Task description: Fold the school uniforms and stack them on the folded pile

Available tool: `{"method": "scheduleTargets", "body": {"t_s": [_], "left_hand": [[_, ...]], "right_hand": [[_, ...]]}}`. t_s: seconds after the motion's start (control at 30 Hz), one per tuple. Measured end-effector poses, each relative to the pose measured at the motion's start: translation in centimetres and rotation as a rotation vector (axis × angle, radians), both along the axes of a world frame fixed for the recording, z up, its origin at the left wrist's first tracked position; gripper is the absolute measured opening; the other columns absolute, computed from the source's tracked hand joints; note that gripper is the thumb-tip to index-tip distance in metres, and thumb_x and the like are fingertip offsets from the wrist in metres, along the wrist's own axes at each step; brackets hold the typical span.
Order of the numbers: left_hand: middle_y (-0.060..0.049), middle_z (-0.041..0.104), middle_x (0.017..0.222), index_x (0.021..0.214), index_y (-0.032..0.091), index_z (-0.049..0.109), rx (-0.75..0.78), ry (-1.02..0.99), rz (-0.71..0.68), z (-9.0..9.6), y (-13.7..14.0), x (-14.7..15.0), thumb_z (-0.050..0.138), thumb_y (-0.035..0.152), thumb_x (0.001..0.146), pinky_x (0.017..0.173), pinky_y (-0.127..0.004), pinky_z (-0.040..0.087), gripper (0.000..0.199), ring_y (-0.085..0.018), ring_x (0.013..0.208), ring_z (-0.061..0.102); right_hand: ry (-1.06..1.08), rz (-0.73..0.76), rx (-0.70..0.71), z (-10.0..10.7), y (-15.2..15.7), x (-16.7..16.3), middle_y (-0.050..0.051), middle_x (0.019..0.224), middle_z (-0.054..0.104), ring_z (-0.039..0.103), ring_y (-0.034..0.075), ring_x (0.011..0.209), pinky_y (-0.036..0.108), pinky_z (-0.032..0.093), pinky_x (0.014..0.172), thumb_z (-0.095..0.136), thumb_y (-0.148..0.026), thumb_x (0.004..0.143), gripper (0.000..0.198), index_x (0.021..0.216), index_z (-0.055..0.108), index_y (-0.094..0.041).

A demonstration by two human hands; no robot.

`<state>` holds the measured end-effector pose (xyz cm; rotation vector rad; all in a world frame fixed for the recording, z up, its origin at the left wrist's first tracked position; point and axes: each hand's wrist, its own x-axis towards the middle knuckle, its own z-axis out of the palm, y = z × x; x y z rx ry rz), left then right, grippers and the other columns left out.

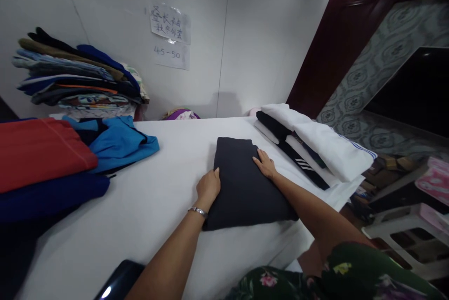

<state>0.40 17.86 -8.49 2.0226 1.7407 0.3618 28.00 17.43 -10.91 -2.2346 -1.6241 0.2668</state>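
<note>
A dark grey garment [245, 188], folded into a neat rectangle, lies flat on the white table [168, 206] in front of me. My left hand [208, 188] is closed at its left edge, thumb up and the other fingers curled, partly hidden. Across from it, my right hand [265, 164] rests on the upper right edge with fingers stretched out and thumb apart. Just beyond the right hand is a stack of folded clothes, with a white garment [315, 141] on top and a black striped one [301, 162] lower down.
At left lie a red garment [42, 153], a dark blue one [52, 195] and a bright blue one [122, 143]. A tall clothes pile [80, 80] stands behind them against the wall. Near my left forearm is a dark phone-like object [121, 281]. A plastic stool [410, 234] stands right.
</note>
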Motion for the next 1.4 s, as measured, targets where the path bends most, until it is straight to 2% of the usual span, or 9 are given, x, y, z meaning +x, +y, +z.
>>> {"method": "scheduleTargets", "body": {"t_s": [0.4,0.57,0.77,0.87,0.93,1.03,1.13,1.23,1.4], "left_hand": [[-0.02,0.07,0.108,0.105,0.011,0.068,-0.002,-0.006,-0.012,-0.2,0.3,0.0,0.021,0.039,0.097,0.079,-0.038,0.05,0.056,-0.03,0.1,0.067],[-0.02,0.07,0.109,0.103,0.012,0.069,0.012,-0.005,-0.007,-0.1,0.5,-0.1,0.024,0.039,0.097,0.08,-0.035,0.049,0.053,-0.029,0.102,0.067],[-0.021,0.07,0.111,0.104,0.009,0.069,0.017,0.012,0.001,0.2,0.5,-0.1,0.025,0.038,0.096,0.081,-0.035,0.049,0.053,-0.03,0.104,0.066],[-0.02,0.069,0.113,0.106,0.009,0.068,0.017,0.015,-0.003,0.3,0.5,-0.2,0.025,0.039,0.096,0.082,-0.035,0.049,0.054,-0.03,0.105,0.065],[-0.02,0.069,0.114,0.106,0.009,0.068,0.013,0.018,-0.004,0.4,0.5,-0.2,0.024,0.039,0.096,0.083,-0.035,0.049,0.054,-0.03,0.106,0.065],[-0.021,0.069,0.114,0.107,0.008,0.068,0.007,0.022,-0.002,0.5,0.5,-0.2,0.024,0.04,0.096,0.083,-0.036,0.048,0.056,-0.031,0.106,0.065],[-0.021,0.069,0.114,0.107,0.007,0.069,0.003,0.029,0.001,0.6,0.6,-0.1,0.024,0.041,0.096,0.084,-0.036,0.048,0.057,-0.031,0.106,0.064],[-0.021,0.069,0.114,0.107,0.008,0.069,0.0,0.033,0.008,0.6,0.7,-0.1,0.025,0.041,0.096,0.085,-0.036,0.048,0.056,-0.032,0.107,0.064],[-0.02,0.069,0.112,0.104,0.01,0.069,-0.002,0.032,0.026,0.6,0.7,0.0,0.024,0.043,0.096,0.085,-0.036,0.048,0.056,-0.031,0.106,0.065]], "right_hand": [[0.01,-0.005,-0.009,0.4,0.0,-0.3,0.006,0.159,0.019,0.013,0.023,0.147,0.054,0.015,0.115,0.033,-0.054,0.096,0.064,0.151,0.022,-0.024],[0.312,-0.013,0.048,1.9,0.1,0.0,0.007,0.157,0.023,0.013,0.023,0.147,0.049,0.006,0.118,0.048,-0.052,0.09,0.068,0.148,0.033,-0.021],[0.527,-0.079,0.18,4.5,-3.4,2.3,0.005,0.151,0.039,0.029,0.02,0.142,0.035,0.021,0.116,0.049,-0.049,0.089,0.055,0.136,0.05,-0.021],[0.653,-0.176,0.191,3.9,-6.7,3.2,0.012,0.141,0.049,0.047,0.025,0.128,0.039,0.044,0.1,0.053,-0.044,0.087,0.052,0.133,0.052,-0.018],[0.756,-0.217,0.162,3.1,-8.6,3.5,0.015,0.124,0.061,0.063,0.024,0.102,0.035,0.054,0.077,0.055,-0.043,0.087,0.048,0.127,0.055,-0.017],[0.891,-0.222,0.119,2.2,-10.1,3.4,0.009,0.09,0.068,0.061,0.013,0.061,0.023,0.048,0.05,0.059,-0.044,0.085,0.035,0.104,0.064,-0.016],[0.977,-0.208,0.098,2.2,-10.0,2.8,0.003,0.072,0.064,0.051,0.008,0.049,0.018,0.039,0.041,0.067,-0.046,0.08,0.03,0.086,0.065,-0.016],[1.059,-0.172,0.087,2.5,-9.3,1.8,0.002,0.068,0.065,0.055,0.01,0.052,0.019,0.042,0.044,0.069,-0.044,0.079,0.029,0.085,0.066,-0.016],[1.338,-0.087,0.09,2.7,-9.1,0.3,0.004,0.074,0.071,0.066,0.017,0.065,0.029,0.055,0.065,0.068,-0.027,0.08,0.017,0.093,0.066,-0.017]]}}
